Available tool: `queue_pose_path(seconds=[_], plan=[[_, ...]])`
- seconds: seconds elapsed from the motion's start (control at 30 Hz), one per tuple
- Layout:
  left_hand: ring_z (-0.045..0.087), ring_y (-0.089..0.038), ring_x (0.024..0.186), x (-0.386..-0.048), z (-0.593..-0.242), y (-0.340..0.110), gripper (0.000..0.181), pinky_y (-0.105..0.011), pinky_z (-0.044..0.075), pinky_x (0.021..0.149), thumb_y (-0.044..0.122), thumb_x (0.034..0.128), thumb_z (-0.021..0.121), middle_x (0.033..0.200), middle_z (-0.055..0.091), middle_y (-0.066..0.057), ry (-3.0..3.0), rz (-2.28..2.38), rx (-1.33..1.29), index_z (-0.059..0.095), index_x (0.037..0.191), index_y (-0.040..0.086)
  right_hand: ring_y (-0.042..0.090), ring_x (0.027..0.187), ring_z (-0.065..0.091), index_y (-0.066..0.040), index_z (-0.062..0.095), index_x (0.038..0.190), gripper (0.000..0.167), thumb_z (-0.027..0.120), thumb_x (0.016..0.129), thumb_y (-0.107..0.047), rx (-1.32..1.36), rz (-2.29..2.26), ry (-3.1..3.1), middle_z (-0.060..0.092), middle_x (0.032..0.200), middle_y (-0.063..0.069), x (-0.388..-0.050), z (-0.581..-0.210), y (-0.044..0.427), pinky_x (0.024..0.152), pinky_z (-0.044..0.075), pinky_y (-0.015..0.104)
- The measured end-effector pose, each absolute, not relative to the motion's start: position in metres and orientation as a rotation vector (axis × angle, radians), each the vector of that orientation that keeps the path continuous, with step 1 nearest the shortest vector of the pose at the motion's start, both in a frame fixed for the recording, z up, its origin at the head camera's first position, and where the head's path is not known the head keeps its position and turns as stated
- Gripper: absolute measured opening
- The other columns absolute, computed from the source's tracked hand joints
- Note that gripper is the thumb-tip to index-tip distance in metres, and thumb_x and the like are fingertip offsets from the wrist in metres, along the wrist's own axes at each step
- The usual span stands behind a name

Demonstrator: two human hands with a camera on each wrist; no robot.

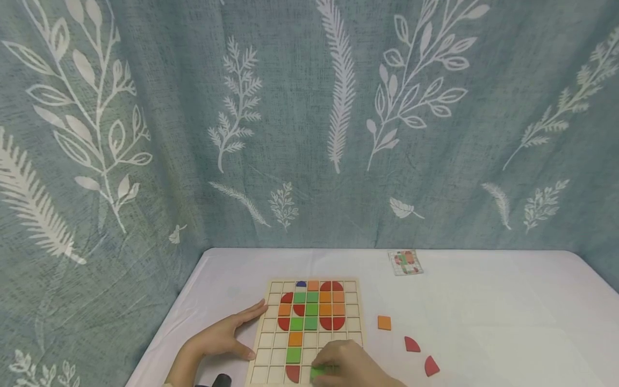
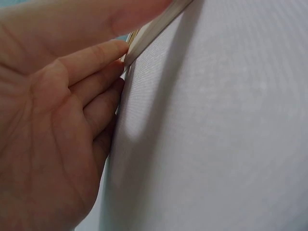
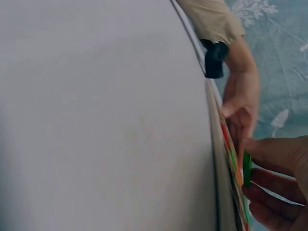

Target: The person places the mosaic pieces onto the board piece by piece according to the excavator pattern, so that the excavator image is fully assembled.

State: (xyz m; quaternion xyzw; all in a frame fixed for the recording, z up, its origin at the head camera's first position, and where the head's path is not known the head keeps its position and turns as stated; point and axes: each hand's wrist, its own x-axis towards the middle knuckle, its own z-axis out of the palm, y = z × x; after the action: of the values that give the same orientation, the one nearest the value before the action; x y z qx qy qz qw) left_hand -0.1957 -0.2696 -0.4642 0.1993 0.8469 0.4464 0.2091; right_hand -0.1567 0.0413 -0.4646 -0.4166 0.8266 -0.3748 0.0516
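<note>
A wooden grid board (image 1: 263, 357) lies on the white table, with green and orange squares and red quarter-circles in several of its cells. My left hand (image 1: 218, 336) rests at the board's left side, fingers extended and thumb spread, touching its edge; the left wrist view shows the fingertips against that edge. Over the board's near right part, my right hand (image 1: 349, 364) pinches a green tile (image 3: 247, 168) between thumb and fingers. In the right wrist view this tile stands on edge just above the board. The cells beneath the right hand are hidden.
Right of the board lie a loose orange square (image 1: 384, 322) and two red quarter-circles, one nearer (image 1: 432, 366) than the other (image 1: 412, 344). A small pattern card (image 1: 405, 263) lies at the table's back. A blue curtain (image 1: 300, 134) hangs behind.
</note>
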Motion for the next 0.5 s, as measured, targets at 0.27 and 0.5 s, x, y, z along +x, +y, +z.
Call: queue_pose_path(seconds=[0.27, 0.5], plan=[[0.006, -0.045, 0.137, -0.196, -0.464, -0.27, 0.097, -0.057, 0.011, 0.106, 0.02, 0.063, 0.081, 0.152, 0.016, -0.018, 2.369, 1.236, 0.56, 0.03, 0.144, 0.005, -0.004, 0.08, 0.055, -0.011, 0.074, 0.086, 0.011, 0.07, 0.077, -0.015, -1.421, -0.927, 2.619, 0.068, 0.083, -0.01, -0.158, -0.47, 0.023, 0.074, 0.043, 0.011], [0.005, -0.046, 0.137, -0.195, -0.462, -0.269, 0.097, -0.064, 0.008, 0.103, 0.019, 0.0625, 0.081, 0.152, 0.015, -0.02, 2.362, 1.248, 0.557, 0.03, 0.144, 0.004, -0.003, 0.082, 0.055, -0.012, 0.075, 0.081, 0.006, 0.073, 0.076, -0.015, -1.412, -0.942, 2.651, 0.068, 0.08, -0.011, -0.157, -0.471, 0.019, 0.073, 0.042, 0.01]])
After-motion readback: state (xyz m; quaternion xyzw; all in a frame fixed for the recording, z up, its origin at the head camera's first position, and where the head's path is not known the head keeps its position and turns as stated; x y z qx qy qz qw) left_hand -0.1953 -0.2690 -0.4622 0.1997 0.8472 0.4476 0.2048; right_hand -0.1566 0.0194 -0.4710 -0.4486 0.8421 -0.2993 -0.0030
